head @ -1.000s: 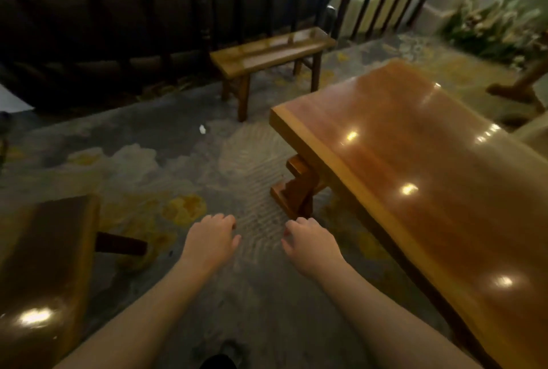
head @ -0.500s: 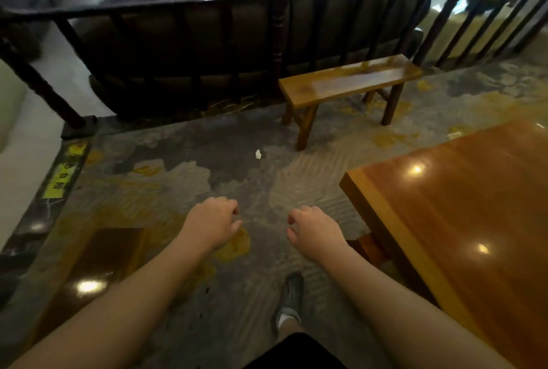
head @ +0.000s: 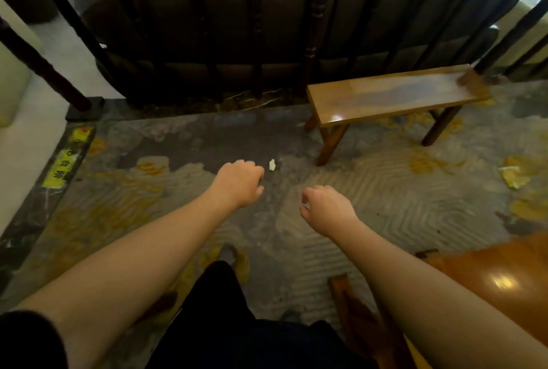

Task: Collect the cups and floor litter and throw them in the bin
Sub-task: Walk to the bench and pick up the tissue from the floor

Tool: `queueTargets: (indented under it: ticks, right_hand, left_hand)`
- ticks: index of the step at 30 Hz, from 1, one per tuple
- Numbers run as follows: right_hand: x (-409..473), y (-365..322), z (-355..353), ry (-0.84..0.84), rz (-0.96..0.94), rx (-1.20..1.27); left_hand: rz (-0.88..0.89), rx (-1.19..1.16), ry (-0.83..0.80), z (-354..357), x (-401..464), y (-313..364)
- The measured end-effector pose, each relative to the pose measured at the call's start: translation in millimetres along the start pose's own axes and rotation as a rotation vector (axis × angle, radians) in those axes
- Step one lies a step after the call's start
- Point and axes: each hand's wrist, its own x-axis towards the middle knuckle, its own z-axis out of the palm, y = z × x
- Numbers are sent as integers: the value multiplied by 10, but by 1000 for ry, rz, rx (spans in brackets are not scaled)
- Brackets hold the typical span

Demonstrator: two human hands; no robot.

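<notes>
A grey carpet (head: 370,190) with yellow patches and ribbed patterning covers most of the floor, running up to a dark marble border strip (head: 44,187) on the left that carries a yellow warning label. Beyond the strip lies a pale, smooth floor (head: 26,137). Across the far edge stands a dark wooden railing (head: 320,27) with turned posts, and behind it the back of a dark sofa (head: 207,27). A small wooden bench (head: 391,95) sits on the carpet just in front of the railing, to the right. At the lower right, the glossy corner of a large wooden tabletop (head: 501,273) comes into view, its surface bare.

The middle of the carpet, between the border strip and the bench, is open.

Both bare forearms reach forward above the carpet. The left hand (head: 240,181) is loosely curled, knuckles up, holding nothing visible. The right hand (head: 329,208) is also loosely curled, thumb and fingers near each other, with nothing seen in it.

A small white scrap of litter (head: 272,164) lies on the carpet just beyond and right of the left hand, apart from it. A crumpled yellowish wrapper (head: 514,177) lies far right on the carpet.
</notes>
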Motion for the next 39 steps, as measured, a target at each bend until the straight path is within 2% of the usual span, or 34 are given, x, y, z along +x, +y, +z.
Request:
queueTargets:
  ticks: [8,14,21,25,35,39]
  right_hand:
    - [1590,290,348,-95,206,70]
    - [2802,592,944,-198,399,160]
    - [3909,1316,2248,-304,489,223]
    - [4407,1781,3227,-404,458,203]
    - [5140,2755,5387,-611,381,116]
    - [5273,2931,5903,-610,418,144]
  left_hand:
    - [105,-43,-137,591,1904,-705]
    - [93,-51,-237,1295,3248,-1269]
    - [-32,-124,-331,2685,4431,-1454]
    - [-101,-199,-378,3722,4922,-1351]
    - [-234,-314,-414,5922,5744,-1120]
    - [-278,-327,-460,6339,5864,-1159]
